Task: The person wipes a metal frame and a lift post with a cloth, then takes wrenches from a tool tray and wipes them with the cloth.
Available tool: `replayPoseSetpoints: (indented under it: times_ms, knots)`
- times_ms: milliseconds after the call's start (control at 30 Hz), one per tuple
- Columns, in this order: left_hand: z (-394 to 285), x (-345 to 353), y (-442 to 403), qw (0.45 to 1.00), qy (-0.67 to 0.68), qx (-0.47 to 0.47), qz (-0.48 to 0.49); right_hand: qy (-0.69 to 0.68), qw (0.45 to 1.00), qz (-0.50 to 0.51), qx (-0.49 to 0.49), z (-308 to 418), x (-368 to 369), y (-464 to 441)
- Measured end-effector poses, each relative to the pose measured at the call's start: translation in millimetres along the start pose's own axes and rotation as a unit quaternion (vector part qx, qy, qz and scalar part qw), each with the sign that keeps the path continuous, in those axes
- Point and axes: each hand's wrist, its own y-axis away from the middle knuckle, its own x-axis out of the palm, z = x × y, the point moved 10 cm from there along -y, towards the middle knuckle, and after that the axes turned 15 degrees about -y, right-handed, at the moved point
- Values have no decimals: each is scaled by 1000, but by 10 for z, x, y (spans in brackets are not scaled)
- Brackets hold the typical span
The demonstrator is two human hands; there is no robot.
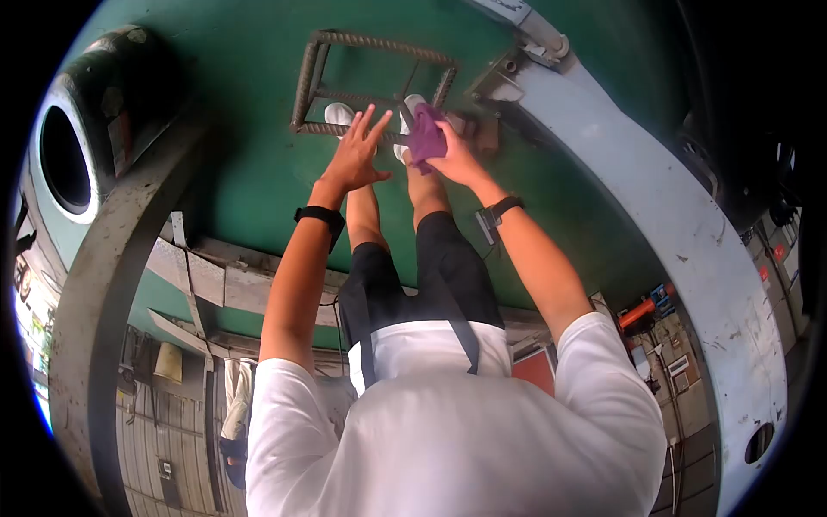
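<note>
White shirt (457, 422) fills six o'clock; at twelve, left grip (351, 162) splays empty, right grip (459, 161) clutches purple cloth (425, 140), whose loose folds could snag the metal frame (303, 90).

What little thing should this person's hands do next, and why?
Perhaps bring the left hand across to take an edge of the purple cloth: the right hand grips the cloth, which looks bunched, while the left is spread open nearby with nothing visible in it.

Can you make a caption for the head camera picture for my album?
Purple cloth in the right hand, left hand spread open, with white shoes by a ridged metal frame.
</note>
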Motion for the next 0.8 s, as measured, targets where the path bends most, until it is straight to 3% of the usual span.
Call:
replayPoseSetpoints:
  times_ms: [33, 67, 100, 167, 200, 233, 300, 333, 400, 433, 533, 633, 700, 767, 800]
  knots:
    - [-216, 147, -8, 998, 3, 39, 58, -116, 991, -14, 58, -116, 137, -52]
    - [-319, 192, -54, 991, 112, 67, 30, -236, 970, 1, 65, -16, 346, -82]
    - [-228, 233, -104, 976, 216, -3, 8, -351, 934, 17, 67, 162, 479, -113]
    - [-50, 136, -182, 989, 131, -58, -33, -477, 868, 55, 127, 406, 554, -8]
    - [9, 107, -213, 996, 33, -86, 16, -499, 854, 49, 141, 307, 503, 27]
    - [107, 59, -245, 995, -21, -93, -7, -519, 840, 46, 153, 173, 452, 26]
    - [305, -50, -259, 974, -180, -131, -28, -372, 907, -10, 198, -458, 289, 103]
    - [446, -15, -230, 964, -215, -156, 9, -268, 936, -19, 229, -909, 229, 180]
    - [819, 167, -117, 941, -280, -172, 77, -70, 952, 99, 281, -1696, 278, 440]
    - [842, 181, -52, 940, -282, -171, 86, -9, 943, 114, 313, -1760, 265, 632]
    - [610, 355, 32, 937, -330, -88, 72, -65, 940, 59, 328, -1827, 327, 864]
    - [484, 517, 28, 937, -323, -124, 45, -41, 943, 79, 321, -1822, 358, 838]
    - [309, 562, -50, 938, -324, -120, 29, 36, 913, 160, 373, -1868, 415, 859]
    - [151, 663, -221, 961, -251, -100, 65, 43, 920, 123, 370, -1934, 360, 837]
    - [77, 705, -301, 983, -169, -66, 34, 48, 925, 91, 367, -1944, 330, 812]
